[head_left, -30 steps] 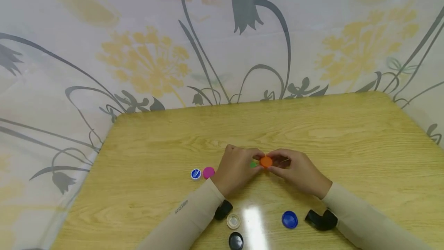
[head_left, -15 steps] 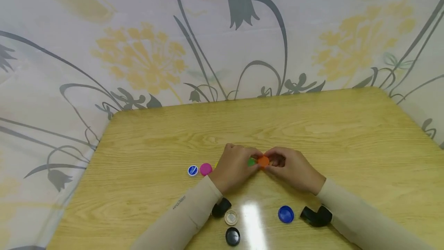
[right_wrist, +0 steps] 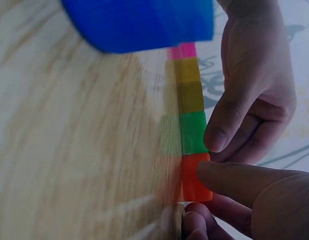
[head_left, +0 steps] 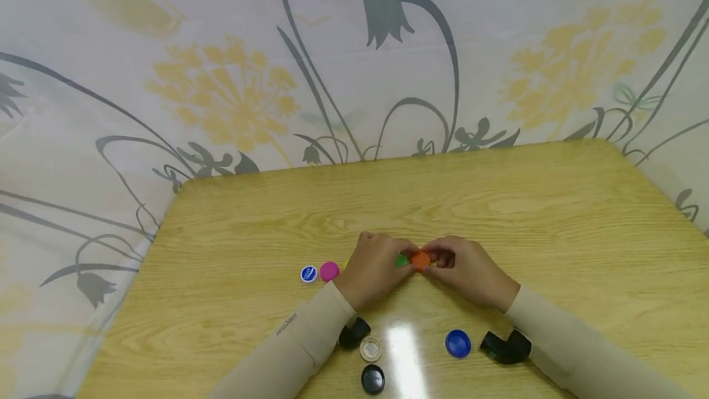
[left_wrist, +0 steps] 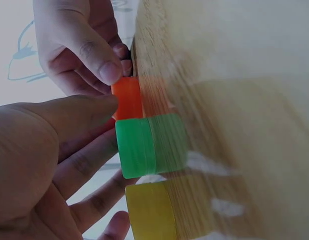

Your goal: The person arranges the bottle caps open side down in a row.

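Observation:
An orange bottle cap (head_left: 421,261) stands on the wooden table at the right end of a row of caps. The thumb and fingers of my right hand (head_left: 471,270) pinch it from the right. My left hand (head_left: 373,266) pinches the same cap from the left, its thumb at the seam with the green cap (right_wrist: 193,132). Green and orange sit side by side, seemingly touching. Beyond green come a yellow cap (left_wrist: 152,210), mostly hidden by my left hand in the head view, a magenta cap (head_left: 329,271) and a white cap with a blue print (head_left: 308,274).
Nearer the person lie a blue cap (head_left: 458,343), a beige cap (head_left: 370,348) and a black cap (head_left: 373,379). Black wrist cameras (head_left: 505,347) hang under both sleeves, close over the table (head_left: 266,226). A patterned cloth (head_left: 221,79) rises behind the far edge.
The head view has shifted slightly. Both hands, with the orange cap between them, have come a little down the picture, level with the green cap. Both keep their pinch.

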Demonstrator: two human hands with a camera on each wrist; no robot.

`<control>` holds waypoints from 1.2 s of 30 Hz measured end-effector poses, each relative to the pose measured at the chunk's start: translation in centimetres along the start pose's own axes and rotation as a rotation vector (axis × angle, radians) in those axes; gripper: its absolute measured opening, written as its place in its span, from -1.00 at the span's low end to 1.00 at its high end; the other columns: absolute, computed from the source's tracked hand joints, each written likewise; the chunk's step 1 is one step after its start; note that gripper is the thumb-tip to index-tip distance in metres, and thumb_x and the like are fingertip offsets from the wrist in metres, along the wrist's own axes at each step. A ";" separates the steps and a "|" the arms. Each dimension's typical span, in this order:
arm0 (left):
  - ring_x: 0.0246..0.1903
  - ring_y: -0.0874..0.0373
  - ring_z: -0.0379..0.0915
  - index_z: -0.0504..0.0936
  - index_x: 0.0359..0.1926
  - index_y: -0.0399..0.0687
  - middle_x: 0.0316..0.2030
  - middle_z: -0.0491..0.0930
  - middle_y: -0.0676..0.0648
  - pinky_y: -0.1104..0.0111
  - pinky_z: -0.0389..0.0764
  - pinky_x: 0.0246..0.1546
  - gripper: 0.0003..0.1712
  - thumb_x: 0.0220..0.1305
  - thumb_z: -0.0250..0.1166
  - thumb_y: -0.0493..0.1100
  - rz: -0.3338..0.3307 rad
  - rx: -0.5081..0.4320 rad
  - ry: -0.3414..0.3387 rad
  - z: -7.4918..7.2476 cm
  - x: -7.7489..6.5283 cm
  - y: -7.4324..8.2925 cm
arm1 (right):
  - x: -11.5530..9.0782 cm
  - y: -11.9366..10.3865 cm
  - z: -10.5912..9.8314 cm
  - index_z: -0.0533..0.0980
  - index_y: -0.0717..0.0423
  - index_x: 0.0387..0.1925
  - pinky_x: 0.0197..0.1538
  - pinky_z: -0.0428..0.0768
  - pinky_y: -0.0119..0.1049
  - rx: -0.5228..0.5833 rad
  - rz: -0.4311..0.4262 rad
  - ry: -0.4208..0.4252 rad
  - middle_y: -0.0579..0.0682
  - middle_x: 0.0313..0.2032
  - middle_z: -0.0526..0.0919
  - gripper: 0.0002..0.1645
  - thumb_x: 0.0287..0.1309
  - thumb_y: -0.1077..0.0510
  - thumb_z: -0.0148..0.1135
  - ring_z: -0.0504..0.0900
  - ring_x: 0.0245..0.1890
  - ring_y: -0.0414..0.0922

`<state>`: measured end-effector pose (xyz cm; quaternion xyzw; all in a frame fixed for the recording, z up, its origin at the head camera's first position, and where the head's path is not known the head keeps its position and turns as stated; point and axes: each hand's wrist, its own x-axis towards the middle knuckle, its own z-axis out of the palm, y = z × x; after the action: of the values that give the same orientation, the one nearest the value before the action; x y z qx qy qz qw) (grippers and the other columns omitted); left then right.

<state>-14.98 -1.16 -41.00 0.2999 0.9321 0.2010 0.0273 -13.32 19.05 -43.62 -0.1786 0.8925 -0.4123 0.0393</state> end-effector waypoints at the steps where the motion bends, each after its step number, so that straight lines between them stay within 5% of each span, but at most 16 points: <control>1: -0.04 0.24 0.64 0.74 0.03 0.14 -0.08 0.75 0.19 0.21 0.33 0.09 -0.71 0.31 0.37 0.01 0.001 -0.004 -0.004 0.0 0.0 0.0 | 0.0 0.0 0.0 0.65 0.20 -0.03 -0.31 0.57 -0.42 0.002 0.002 -0.002 -0.08 -0.33 0.65 -0.68 0.16 0.23 0.41 0.54 -0.39 -0.31; 20: -0.08 0.21 0.59 0.71 0.08 0.17 -0.05 0.73 0.21 0.24 0.34 0.00 -0.67 0.32 0.35 0.03 0.013 0.002 -0.022 -0.1 -0.2 -0.3 | -0.6 0.1 -0.8 0.54 0.21 0.18 -0.20 0.63 -0.41 0.023 -0.016 -0.055 -0.08 -0.20 0.67 -0.52 0.25 0.16 0.35 0.59 -0.28 -0.32; 25: -0.07 0.21 0.58 0.68 0.10 0.15 -0.04 0.72 0.21 0.24 0.32 -0.01 -0.64 0.30 0.37 0.00 0.009 -0.035 -0.040 0.2 -0.2 -0.3 | -1.8 -0.2 -1.9 0.60 0.07 0.01 -0.20 0.63 -0.40 0.028 -0.055 -0.067 -0.18 -0.26 0.66 -0.74 0.34 0.10 0.28 0.59 -0.28 -0.36; 31: 0.01 0.22 0.61 0.66 0.14 0.15 -0.03 0.72 0.19 0.21 0.36 0.04 -0.62 0.33 0.33 0.05 0.002 -0.004 -0.016 0.1 -0.4 -0.3 | -3.3 -0.8 -3.0 0.60 -0.05 -0.12 -0.36 0.56 -0.44 0.058 -0.325 -0.269 -0.27 -0.32 0.59 -0.87 0.30 0.12 0.31 0.48 -0.39 -0.41; 36: 0.06 0.27 0.61 0.68 0.09 0.17 0.00 0.72 0.21 0.19 0.39 0.10 -0.69 0.39 0.28 0.06 0.029 0.006 0.029 -0.7 -0.8 0.0 | -4.4 -0.5 -3.3 0.57 -0.07 -0.08 -0.46 0.50 -0.50 0.106 -0.347 -0.433 -0.22 -0.42 0.53 -0.76 0.25 0.05 0.37 0.39 -0.48 -0.49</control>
<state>-14.43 -1.91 -40.40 0.3105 0.9286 0.2029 0.0099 -9.81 22.70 -41.37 -0.4102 0.7966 -0.4112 0.1671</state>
